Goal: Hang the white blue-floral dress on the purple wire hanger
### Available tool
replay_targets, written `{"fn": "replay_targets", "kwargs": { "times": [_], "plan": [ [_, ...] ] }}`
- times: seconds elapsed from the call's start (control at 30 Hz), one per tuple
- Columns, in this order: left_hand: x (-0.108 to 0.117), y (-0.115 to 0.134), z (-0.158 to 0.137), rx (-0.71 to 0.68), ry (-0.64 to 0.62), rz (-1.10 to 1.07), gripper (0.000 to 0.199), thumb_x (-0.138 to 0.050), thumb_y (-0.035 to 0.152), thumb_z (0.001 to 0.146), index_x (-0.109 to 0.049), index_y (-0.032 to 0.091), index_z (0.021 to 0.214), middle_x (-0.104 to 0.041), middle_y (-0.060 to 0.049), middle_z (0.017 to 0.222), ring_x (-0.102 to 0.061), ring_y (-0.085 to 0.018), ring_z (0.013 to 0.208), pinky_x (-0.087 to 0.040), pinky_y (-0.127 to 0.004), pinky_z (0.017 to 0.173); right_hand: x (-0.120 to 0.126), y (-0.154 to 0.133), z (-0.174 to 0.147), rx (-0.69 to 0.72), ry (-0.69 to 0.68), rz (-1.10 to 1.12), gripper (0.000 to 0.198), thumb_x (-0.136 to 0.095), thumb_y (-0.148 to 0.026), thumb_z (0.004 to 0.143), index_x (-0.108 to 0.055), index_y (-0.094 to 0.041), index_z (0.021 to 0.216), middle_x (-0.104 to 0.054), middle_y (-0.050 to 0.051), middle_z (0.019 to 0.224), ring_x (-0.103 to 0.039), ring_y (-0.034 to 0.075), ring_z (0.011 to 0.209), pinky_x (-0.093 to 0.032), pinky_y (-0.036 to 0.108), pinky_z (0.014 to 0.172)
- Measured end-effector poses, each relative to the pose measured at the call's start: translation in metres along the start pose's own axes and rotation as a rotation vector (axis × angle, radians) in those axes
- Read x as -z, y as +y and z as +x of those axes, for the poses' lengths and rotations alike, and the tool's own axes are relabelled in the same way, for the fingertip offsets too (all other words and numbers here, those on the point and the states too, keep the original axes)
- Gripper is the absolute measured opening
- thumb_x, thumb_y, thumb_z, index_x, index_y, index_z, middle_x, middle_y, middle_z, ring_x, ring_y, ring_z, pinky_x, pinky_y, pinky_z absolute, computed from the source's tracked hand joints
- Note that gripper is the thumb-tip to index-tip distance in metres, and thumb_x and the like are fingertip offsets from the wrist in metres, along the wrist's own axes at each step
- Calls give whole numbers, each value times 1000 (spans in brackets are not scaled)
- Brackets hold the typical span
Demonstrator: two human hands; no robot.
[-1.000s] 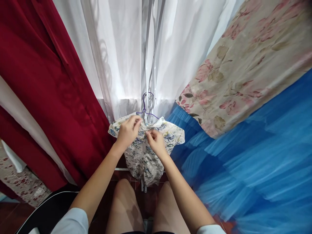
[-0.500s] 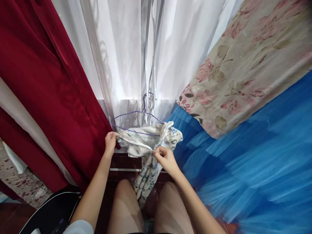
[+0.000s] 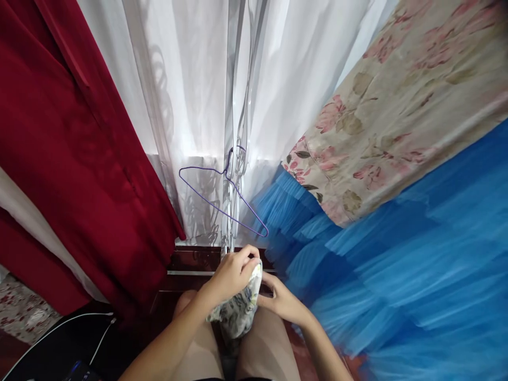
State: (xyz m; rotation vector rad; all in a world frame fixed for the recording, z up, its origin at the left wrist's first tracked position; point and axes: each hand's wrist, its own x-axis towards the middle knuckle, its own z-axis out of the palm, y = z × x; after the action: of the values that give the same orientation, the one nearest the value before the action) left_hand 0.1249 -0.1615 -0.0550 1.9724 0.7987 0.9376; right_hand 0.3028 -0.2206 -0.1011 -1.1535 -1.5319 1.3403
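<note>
A white garment with a blue and yellow floral print is bunched up above my lap. My left hand grips its upper edge, with thumb and fingers closed on the cloth. On the garment's right side, my right hand has its thumb and fingers curved around the fabric edge. Much of the cloth is hidden behind my left hand and forearm. Just beyond my hands, a bare purple wire hanger hangs tilted, its right end lower, from white straps.
Red curtains hang on the left, white curtains behind. A pink-flowered cloth and blue tulle fill the right. At lower left is a dark round surface with a white cable and a phone.
The floral garment has come off the purple hanger and down toward my lap, gathered up. Both hands have moved down and closer together. The hanger now tilts with nothing on it.
</note>
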Motion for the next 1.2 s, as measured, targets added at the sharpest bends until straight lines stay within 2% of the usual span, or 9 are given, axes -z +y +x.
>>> {"fn": "replay_targets", "kwargs": {
  "times": [0.13,0.23,0.33,0.5,0.67,0.77,0.93,1.07,1.2],
  "plan": [
    [-10,-7,4,142,-14,-267,20,-52,40,95,-56,21,95,-37,7,55,-32,-10,48,-22,-22,47,-8,-13,-5,-171,-47,459,46,-53,-59,85,-70,-18,74,-68,8,74,-61,22,70,-48,34,70],
    [-14,-23,-8,249,-254,-535,39,-64,52,86,-53,19,103,-44,6,59,-35,-8,48,-24,-19,46,2,-14,-11,-179,-137,615,35,-72,-49,72,-67,-14,73,-65,5,70,-56,15,58,-42,25,57],
    [-18,-41,-33,340,-466,-613,51,-75,55,75,-55,16,100,-49,4,64,-38,-7,52,-27,-19,48,32,-23,-18,-132,-186,533,33,-85,-31,58,-60,-14,71,-56,-1,61,-43,7,47,-31,19,46],
    [-4,-57,-71,371,-429,-436,47,-63,59,83,-56,13,76,-39,3,62,-31,-8,59,-22,-21,51,102,-59,-12,68,104,250,44,-84,-29,68,-41,-19,62,-40,-8,50,-30,4,42,-20,18,41],
    [32,-29,-71,280,-233,-403,45,-60,56,87,-60,12,82,-45,0,71,-39,-11,67,-32,-22,59,144,-95,59,303,406,114,37,-84,-31,70,-48,-20,68,-51,-7,55,-41,7,44,-28,18,41],
    [52,-8,-59,217,-42,-359,43,-55,54,91,-59,13,79,-48,-1,71,-42,-12,67,-34,-22,59,136,-109,120,364,409,177,37,-82,-40,71,-50,-21,73,-56,-8,61,-45,7,49,-35,17,45],
    [82,9,-52,156,155,-282,37,-50,50,94,-57,16,82,-52,-2,73,-48,-14,69,-40,-23,62,89,-115,174,133,163,213,34,-76,-48,76,-60,-19,78,-62,-3,63,-53,10,53,-43,20,49],
    [113,-6,-54,139,87,-58,37,-50,47,96,-55,16,77,-50,1,71,-46,-12,67,-37,-22,59,72,-110,166,-27,6,254,30,-75,-43,76,-62,-16,74,-62,0,55,-54,13,46,-44,23,44],
    [151,-54,-46,98,-118,275,36,-48,46,96,-62,17,81,-58,0,74,-52,-15,72,-40,-24,66,80,-116,149,-70,-33,303,26,-78,-38,75,-65,-16,83,-64,-2,57,-55,10,44,-44,19,43]
  ]
}}
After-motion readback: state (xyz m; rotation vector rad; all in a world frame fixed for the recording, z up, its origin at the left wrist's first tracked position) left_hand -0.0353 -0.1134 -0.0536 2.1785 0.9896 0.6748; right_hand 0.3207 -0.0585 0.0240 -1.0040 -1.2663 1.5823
